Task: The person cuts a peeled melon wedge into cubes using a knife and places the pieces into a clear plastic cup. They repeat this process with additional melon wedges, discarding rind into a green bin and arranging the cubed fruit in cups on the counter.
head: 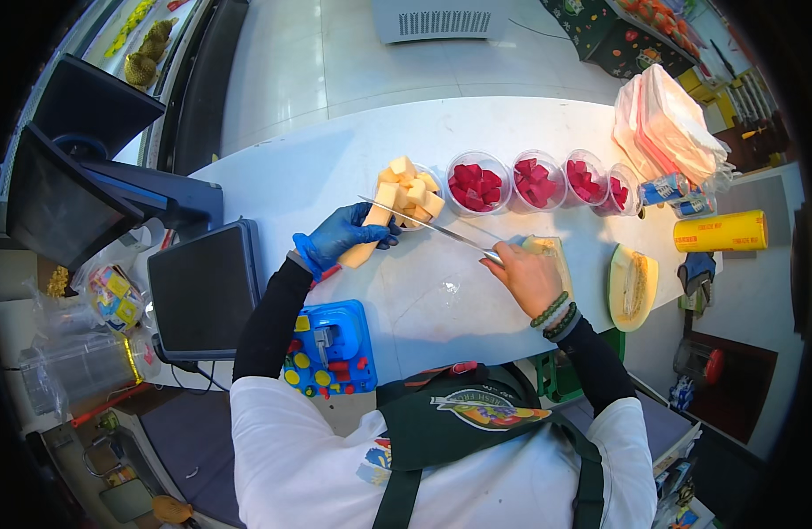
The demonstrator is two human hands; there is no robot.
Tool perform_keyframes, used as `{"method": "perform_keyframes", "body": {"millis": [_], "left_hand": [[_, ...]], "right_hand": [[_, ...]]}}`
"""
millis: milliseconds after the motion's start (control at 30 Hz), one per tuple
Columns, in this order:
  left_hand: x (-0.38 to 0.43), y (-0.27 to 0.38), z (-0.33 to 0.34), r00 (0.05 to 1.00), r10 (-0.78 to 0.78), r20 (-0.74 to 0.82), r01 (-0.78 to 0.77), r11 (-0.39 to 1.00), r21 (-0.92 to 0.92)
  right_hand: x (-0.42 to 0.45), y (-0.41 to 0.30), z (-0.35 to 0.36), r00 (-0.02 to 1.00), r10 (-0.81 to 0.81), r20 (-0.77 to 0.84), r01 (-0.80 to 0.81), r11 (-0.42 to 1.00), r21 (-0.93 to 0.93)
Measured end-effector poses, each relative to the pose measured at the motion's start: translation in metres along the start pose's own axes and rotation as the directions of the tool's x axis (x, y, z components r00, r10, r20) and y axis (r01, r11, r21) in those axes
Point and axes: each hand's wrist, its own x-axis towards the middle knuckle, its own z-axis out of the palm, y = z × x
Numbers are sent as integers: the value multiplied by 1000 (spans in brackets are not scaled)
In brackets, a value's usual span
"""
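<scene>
In a blue glove, my left hand (pixel 350 233) holds a long pale-orange piece of melon (pixel 378 211) at the near left side of a clear plastic cup (pixel 434 177) heaped with melon chunks (pixel 416 192). My bare right hand (pixel 528 274) grips the handle of a knife (pixel 446 231); its long thin blade points left and reaches the upper part of the melon piece. To the right of the melon cup stand several clear cups (pixel 479 211) of red fruit cubes (pixel 473 186). Behind my right hand lies a melon wedge (pixel 550 248), partly hidden.
A melon half (pixel 633 287) lies near the right edge of the white table (pixel 446 125). Beyond it are a yellow roll (pixel 720 231), drink cans (pixel 664 188) and stacked pink-white packs (pixel 667 125). A blue toy tray (pixel 343 350) and a dark screen (pixel 204 291) sit at left.
</scene>
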Motion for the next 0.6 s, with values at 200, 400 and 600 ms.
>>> {"method": "perform_keyframes", "body": {"millis": [200,400,600], "left_hand": [[-4,12,23,994,-41,105,34,997,64],[-14,4,-4,999,53,6,-51,984,-173],[-17,14,-14,992,122,-24,-124,973,-196]], "right_hand": [[6,-7,4,999,27,30,-25,999,-47],[1,-1,-1,999,-13,37,14,1000,-25],[6,-10,-8,996,34,84,-29,998,-54]]}}
